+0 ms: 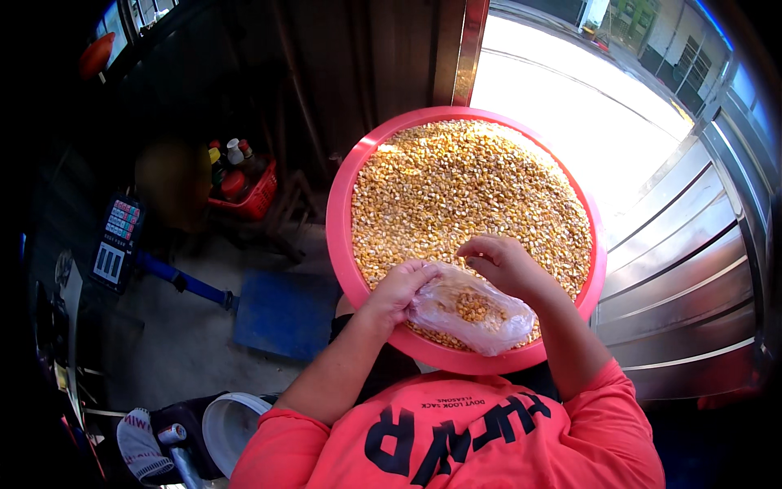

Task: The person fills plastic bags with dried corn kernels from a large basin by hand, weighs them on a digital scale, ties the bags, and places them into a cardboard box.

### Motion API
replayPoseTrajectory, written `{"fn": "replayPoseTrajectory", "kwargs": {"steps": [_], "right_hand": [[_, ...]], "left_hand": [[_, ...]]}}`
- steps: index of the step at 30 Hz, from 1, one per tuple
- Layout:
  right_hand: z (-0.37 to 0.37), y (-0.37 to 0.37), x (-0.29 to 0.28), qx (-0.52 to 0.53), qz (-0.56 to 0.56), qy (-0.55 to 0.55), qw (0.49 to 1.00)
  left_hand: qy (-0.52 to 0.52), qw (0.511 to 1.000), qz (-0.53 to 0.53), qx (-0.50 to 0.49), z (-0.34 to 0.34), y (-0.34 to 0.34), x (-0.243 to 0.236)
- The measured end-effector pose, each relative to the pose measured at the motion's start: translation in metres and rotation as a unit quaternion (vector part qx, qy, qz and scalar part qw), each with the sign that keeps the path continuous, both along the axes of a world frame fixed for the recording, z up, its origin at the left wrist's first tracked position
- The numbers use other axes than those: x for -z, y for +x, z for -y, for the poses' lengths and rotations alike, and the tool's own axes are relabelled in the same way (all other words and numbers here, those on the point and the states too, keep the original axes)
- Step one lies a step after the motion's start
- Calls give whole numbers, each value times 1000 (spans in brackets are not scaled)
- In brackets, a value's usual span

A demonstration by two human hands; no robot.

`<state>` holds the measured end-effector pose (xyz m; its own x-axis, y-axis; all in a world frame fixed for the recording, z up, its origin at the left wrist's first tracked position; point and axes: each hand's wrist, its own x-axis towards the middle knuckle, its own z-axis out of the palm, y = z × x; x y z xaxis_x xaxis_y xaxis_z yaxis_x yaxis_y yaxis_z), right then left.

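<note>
A wide pink basin [343, 220] full of dried yellow corn kernels [472, 187] stands in front of me. Over its near part, my left hand [396, 291] pinches the edge of a clear plastic bag [511, 329]. The bag gapes and has a small heap of kernels in it. My right hand [507, 262] hovers beyond the bag's right side, just above the corn. Its fingers are curled together, and whatever they may hold is hidden.
To the left stand a blue-platform scale [285, 314] with a keypad display [119, 243] and a red basket [259, 194] of bottles and jars. A white bucket [230, 429] sits at lower left. Metal door panels [684, 269] flank the basin on the right, beside a sunlit doorway.
</note>
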<state>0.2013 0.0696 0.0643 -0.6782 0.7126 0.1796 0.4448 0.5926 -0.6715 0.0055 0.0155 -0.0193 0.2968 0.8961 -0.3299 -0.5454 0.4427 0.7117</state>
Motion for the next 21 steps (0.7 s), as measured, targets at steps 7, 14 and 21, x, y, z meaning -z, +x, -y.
{"fn": "replayPoseTrajectory", "kwargs": {"steps": [7,14,21], "right_hand": [[-25,-47,31,17,142,236,961],[-29,-43,55,-34,189,271,943],[-42,-3,42,116,190,328,918]], "left_hand": [[-12,998,-39,57,4,2,-10],[-11,993,-99,68,7,4,-13],[-6,992,-94,83,4,-3,-3]]}}
